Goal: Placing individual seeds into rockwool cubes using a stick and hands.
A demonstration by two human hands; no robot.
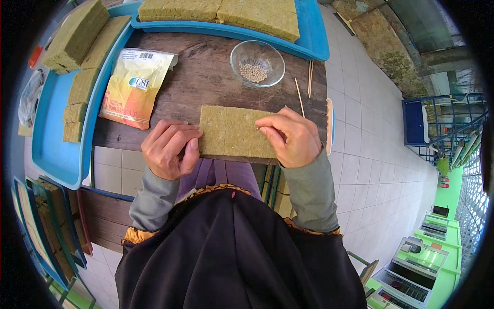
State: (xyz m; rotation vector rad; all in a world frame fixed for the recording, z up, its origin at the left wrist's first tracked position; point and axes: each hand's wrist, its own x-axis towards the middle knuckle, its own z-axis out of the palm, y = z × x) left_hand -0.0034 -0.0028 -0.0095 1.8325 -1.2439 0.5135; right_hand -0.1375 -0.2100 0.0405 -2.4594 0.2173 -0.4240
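Note:
A rectangular slab of rockwool growing medium [231,133] lies at the near edge of the dark wooden table, with small holes in its top. At its left end rests my left hand [172,148], fingers curled, the fingertips against the slab's edge. Over the slab's right part is my right hand [295,135], thumb and forefinger pinched on a small pale round seed [257,128]. Beyond the slab stands a clear glass bowl [274,58] holding many round beige pelleted seeds [252,72]. A yellow and orange seed packet [135,89] lies to the left, bearing writing.
Blue plastic trays [87,154] with rockwool slabs [75,38] stand at the left; another blue tray [314,38] with larger slabs [256,15] spans the far side. Thin wooden sticks [300,98] lie at the right. More trays [42,228] stand at lower left.

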